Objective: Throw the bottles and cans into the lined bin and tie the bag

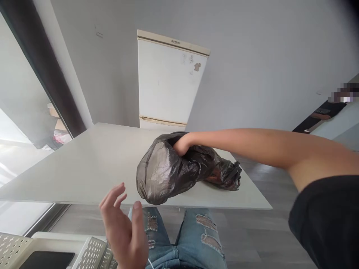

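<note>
A thin black plastic bag (168, 173) lies on the white table (112, 164) close to its front edge. My right hand (183, 145) reaches into the bag's opening; its fingers are hidden inside, so I cannot see what they touch. Toward the right end the bag is bunched, and something reddish-brown shows faintly through the film. My left hand (123, 224) is raised in front of the table edge, left of the bag and apart from it. Its thumb and fingers are spread with nothing between them.
Behind the table a white refrigerator (168, 78) stands against the grey wall. At the lower left is a pale perforated basket (94, 252) beside a dark flat object (47, 259). A dark-framed glass panel (45, 67) runs along the left. Part of a person (322, 114) appears at the right edge.
</note>
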`<state>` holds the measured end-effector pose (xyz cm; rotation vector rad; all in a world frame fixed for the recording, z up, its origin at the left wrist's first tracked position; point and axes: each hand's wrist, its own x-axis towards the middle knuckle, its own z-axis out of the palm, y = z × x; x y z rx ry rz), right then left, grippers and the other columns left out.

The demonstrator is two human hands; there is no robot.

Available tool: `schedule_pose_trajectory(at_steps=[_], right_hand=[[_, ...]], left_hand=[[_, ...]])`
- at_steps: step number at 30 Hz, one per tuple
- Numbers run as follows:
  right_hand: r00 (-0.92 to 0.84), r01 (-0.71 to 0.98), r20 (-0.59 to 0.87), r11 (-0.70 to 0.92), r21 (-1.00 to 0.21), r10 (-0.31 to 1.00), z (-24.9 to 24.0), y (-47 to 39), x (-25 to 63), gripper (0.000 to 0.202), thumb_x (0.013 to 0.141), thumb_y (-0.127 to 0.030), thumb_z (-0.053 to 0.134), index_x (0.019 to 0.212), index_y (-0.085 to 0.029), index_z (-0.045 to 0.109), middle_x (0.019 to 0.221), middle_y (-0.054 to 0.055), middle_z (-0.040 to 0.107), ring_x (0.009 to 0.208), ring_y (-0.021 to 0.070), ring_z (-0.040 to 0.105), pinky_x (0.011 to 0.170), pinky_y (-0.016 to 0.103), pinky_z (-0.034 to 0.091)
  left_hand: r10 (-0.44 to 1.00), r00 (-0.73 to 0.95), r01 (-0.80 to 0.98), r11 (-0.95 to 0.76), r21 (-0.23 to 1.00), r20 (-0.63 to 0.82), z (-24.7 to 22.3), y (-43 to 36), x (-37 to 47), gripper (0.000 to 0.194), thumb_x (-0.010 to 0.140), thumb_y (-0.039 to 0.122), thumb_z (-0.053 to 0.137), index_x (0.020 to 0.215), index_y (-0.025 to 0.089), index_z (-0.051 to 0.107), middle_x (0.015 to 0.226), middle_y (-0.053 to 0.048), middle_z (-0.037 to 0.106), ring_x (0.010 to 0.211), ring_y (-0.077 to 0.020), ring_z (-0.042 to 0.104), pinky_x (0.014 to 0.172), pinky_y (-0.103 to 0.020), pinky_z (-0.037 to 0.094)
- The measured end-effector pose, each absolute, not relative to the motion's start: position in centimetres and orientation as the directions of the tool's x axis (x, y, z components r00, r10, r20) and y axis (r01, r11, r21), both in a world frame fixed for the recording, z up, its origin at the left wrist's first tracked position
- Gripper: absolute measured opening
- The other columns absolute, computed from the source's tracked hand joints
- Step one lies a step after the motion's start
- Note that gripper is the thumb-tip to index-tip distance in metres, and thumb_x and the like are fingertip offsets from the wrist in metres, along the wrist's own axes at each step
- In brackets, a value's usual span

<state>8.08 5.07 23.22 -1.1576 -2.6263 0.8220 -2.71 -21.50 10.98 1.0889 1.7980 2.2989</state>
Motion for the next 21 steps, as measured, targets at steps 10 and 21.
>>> schedule_pose_trajectory(at_steps=[10,21], right_hand=[[-0.7,0.705,0.108,0.707,-0.056,0.706,27.5,7.7,15.8,0.041,0.101,-0.037,0.059,0.133,-0.012,0.068,0.146,0.021,0.063,0.146,0.0392,0.051,0.123,0.054,0.04],[-0.765,0.368,-0.183,0.186,-0.911,0.618,22.2,13.8,15.7,0.05,0.105,-0.059,0.057,0.128,-0.018,0.074,0.138,0.008,0.074,0.129,0.0228,0.068,0.118,0.037,0.051]], left_hand=[[0.74,-0.368,0.489,-0.36,0.794,0.562,11.6,-13.2,-3.5,0.052,0.11,0.04,0.039,0.16,0.025,0.046,0.164,-0.009,0.05,0.155,-0.0268,0.043,0.129,-0.049,0.036],[0.751,-0.598,0.257,-0.15,0.955,0.279,10.2,-5.2,-6.2,0.033,0.098,0.048,0.052,0.08,0.02,0.055,0.071,0.002,0.058,0.071,-0.0147,0.052,0.066,-0.024,0.042]])
